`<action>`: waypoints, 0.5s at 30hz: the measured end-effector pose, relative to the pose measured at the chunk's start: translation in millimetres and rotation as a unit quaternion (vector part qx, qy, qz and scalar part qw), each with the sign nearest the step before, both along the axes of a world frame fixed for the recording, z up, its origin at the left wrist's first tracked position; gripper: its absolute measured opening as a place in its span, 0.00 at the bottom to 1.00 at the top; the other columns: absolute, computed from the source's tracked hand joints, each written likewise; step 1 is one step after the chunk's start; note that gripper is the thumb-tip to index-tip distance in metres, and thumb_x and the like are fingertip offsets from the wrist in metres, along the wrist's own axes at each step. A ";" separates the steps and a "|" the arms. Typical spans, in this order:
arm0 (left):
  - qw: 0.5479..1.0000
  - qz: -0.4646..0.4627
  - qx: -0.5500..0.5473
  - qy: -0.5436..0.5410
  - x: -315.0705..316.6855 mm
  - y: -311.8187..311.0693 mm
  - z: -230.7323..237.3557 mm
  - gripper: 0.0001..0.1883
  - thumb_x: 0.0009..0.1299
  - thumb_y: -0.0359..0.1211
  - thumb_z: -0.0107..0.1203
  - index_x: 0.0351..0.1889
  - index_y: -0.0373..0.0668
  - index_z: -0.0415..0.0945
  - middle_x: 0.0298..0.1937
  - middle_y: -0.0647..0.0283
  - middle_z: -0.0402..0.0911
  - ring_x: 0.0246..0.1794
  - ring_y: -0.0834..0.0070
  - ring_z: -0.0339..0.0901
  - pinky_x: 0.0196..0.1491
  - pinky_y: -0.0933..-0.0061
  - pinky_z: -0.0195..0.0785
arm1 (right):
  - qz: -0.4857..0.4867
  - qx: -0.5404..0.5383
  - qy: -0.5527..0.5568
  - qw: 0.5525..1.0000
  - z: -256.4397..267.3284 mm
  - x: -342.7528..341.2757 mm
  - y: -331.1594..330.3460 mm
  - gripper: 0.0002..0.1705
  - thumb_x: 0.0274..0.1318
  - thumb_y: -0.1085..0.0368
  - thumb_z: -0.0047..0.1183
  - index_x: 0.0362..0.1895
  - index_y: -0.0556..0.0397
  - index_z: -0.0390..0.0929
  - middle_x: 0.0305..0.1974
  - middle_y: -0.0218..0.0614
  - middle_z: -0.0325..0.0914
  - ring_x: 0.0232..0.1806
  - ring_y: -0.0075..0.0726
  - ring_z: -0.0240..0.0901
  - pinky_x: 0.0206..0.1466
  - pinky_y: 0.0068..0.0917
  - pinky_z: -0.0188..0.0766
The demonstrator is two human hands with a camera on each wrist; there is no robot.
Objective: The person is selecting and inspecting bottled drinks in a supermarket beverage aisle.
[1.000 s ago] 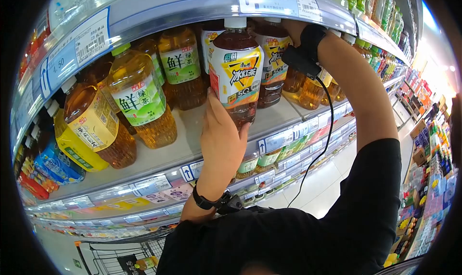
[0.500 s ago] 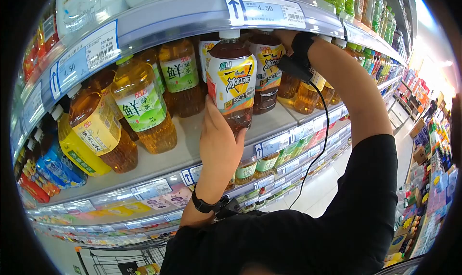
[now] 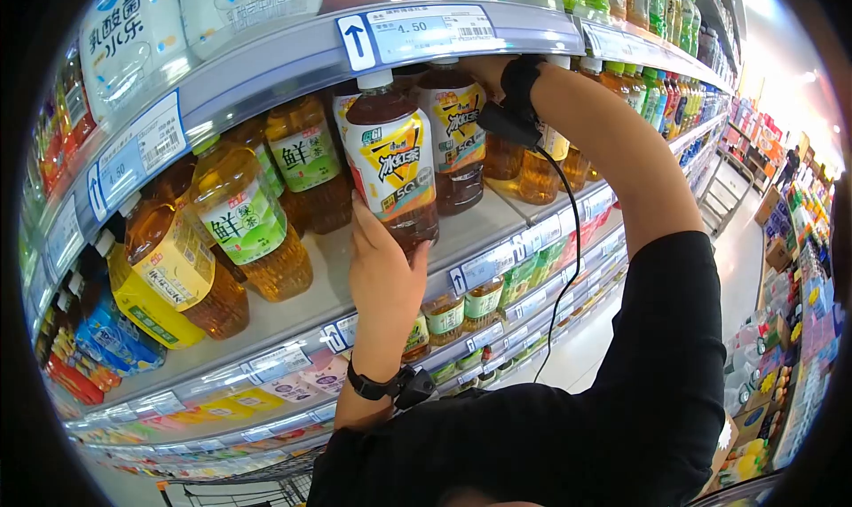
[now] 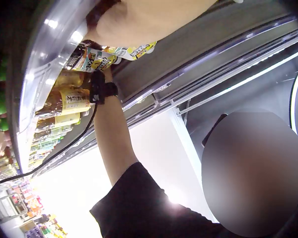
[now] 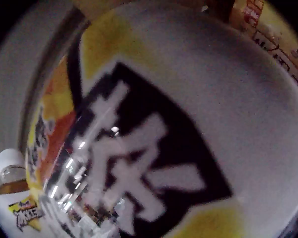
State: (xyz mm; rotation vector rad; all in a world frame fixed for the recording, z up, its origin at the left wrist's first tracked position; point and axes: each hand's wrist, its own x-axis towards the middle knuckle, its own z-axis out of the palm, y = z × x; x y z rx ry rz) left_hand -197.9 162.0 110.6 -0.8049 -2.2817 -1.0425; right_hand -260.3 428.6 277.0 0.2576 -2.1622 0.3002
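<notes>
My left hand (image 3: 386, 276) grips the lower part of an iced tea bottle (image 3: 390, 165) with a white cap and a white-and-yellow label, thumb on its right side. The bottle stands upright at the shelf's front. In the left wrist view the left hand (image 4: 149, 20) fills the top. My right hand (image 3: 484, 69) reaches in under the upper shelf, over a second iced tea bottle (image 3: 453, 139); its fingers are hidden. Close up in the right wrist view is a bottle label (image 5: 139, 148) with a black-and-yellow pattern, and a white-capped bottle (image 5: 12, 171) sits behind it.
Green tea bottles (image 3: 253, 219) and amber bottles (image 3: 182, 267) stand to the left. The upper shelf edge (image 3: 266, 81) with price tags overhangs them. A black cable (image 3: 577, 232) hangs from the right wrist camera. A shopping cart (image 3: 240, 489) is below.
The head view has shifted, so the shelf and both arms appear farther left. The left hand keeps its hold on the iced tea bottle, and the right arm still reaches into the shelf.
</notes>
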 end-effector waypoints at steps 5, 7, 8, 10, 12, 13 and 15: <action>1.000 -0.004 0.002 0.009 0.8 -1.2 1.5 0.51 0.52 0.34 0.65 0.66 0.31 0.39 0.60 0.40 0.59 0.57 0.46 0.63 0.54 0.56 0.63 | 0.010 -0.017 -0.006 1.000 -1.9 6.3 2.5 0.22 0.60 0.59 0.48 0.55 0.58 0.68 0.53 0.41 0.71 0.53 0.38 0.66 0.56 0.30 0.62; 1.000 -0.004 0.005 0.013 0.8 -0.7 1.6 0.51 0.52 0.34 0.64 0.66 0.31 0.39 0.60 0.40 0.59 0.57 0.46 0.63 0.54 0.56 0.63 | 0.013 -0.022 -0.009 1.000 -2.1 8.8 3.3 0.22 0.60 0.59 0.48 0.55 0.58 0.68 0.53 0.41 0.71 0.53 0.38 0.66 0.56 0.30 0.62; 1.000 -0.004 0.004 0.015 0.7 -0.7 1.2 0.50 0.52 0.34 0.64 0.66 0.31 0.39 0.60 0.40 0.59 0.57 0.46 0.63 0.54 0.56 0.63 | 0.014 -0.026 -0.010 1.000 -3.7 8.6 4.1 0.22 0.60 0.59 0.48 0.55 0.58 0.68 0.53 0.41 0.71 0.53 0.38 0.65 0.56 0.30 0.62; 1.000 -0.002 0.003 0.017 0.8 -1.0 1.2 0.50 0.52 0.33 0.64 0.66 0.31 0.39 0.60 0.40 0.59 0.57 0.46 0.63 0.54 0.56 0.63 | 0.017 -0.033 -0.011 0.999 -4.5 9.7 5.6 0.22 0.60 0.59 0.48 0.55 0.58 0.68 0.53 0.41 0.71 0.53 0.38 0.65 0.56 0.30 0.62; 1.000 0.000 0.000 0.015 1.1 -1.1 1.8 0.50 0.52 0.33 0.64 0.66 0.32 0.39 0.60 0.40 0.59 0.57 0.46 0.63 0.54 0.56 0.63 | 0.021 -0.041 -0.013 0.999 -4.9 10.0 6.4 0.22 0.60 0.59 0.48 0.55 0.58 0.68 0.53 0.41 0.71 0.53 0.38 0.65 0.56 0.30 0.62; 1.000 -0.002 0.003 0.015 1.1 -1.2 1.8 0.50 0.52 0.33 0.64 0.66 0.32 0.39 0.60 0.40 0.59 0.57 0.46 0.63 0.54 0.56 0.63 | 0.023 -0.045 -0.013 0.999 -5.4 10.5 6.6 0.22 0.60 0.59 0.48 0.55 0.58 0.68 0.53 0.41 0.71 0.53 0.38 0.65 0.56 0.30 0.62; 1.000 -0.005 0.006 0.013 0.7 -1.2 1.7 0.50 0.53 0.33 0.64 0.66 0.32 0.39 0.60 0.40 0.59 0.57 0.46 0.63 0.54 0.56 0.63 | 0.028 -0.055 -0.016 0.998 -6.7 10.6 7.3 0.22 0.60 0.59 0.48 0.55 0.58 0.68 0.53 0.41 0.71 0.54 0.38 0.65 0.56 0.30 0.62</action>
